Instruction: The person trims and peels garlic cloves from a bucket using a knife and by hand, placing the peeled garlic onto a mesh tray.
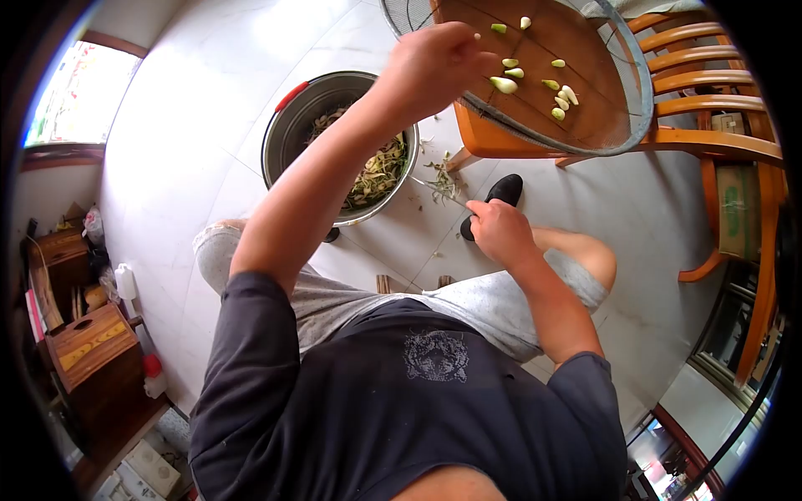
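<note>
We reached our left hand to the wire tray at the upper right of the frame, fingers bunched over peeled garlic cloves; whether it pinched one we could not tell. Our right hand, centre frame, gripped a thin knife near the peel-filled metal pot. We judged it best to drop cloves gently, blade pointed away. The fingertips were hidden, the blade faint
</note>
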Action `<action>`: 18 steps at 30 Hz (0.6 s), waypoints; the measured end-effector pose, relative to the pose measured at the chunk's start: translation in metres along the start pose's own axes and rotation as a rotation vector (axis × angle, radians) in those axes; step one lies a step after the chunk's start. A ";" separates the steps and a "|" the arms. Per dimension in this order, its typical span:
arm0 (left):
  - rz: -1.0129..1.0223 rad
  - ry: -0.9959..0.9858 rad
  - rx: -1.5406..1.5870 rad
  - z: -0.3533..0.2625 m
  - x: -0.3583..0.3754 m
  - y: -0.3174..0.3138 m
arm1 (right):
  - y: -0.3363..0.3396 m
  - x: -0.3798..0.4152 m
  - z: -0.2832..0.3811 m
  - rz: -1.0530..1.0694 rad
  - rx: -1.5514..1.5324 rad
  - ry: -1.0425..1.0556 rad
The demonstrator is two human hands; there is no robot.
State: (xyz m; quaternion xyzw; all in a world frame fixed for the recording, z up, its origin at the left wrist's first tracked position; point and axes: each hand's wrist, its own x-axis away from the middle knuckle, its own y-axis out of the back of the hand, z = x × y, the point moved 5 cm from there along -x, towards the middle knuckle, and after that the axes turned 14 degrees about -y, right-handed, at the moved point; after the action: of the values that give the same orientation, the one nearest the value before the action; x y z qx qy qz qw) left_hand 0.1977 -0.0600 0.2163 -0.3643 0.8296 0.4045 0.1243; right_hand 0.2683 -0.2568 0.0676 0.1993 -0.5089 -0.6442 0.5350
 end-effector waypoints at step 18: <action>0.905 0.206 0.184 0.089 0.161 -0.121 | 0.016 0.016 0.024 0.022 0.132 0.219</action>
State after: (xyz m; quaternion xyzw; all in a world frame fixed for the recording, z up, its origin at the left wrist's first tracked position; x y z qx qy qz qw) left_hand 0.1618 -0.1219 0.0084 0.0080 0.9454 0.3046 -0.1157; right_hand 0.2511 -0.2584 0.0958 0.2979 -0.4909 -0.5778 0.5801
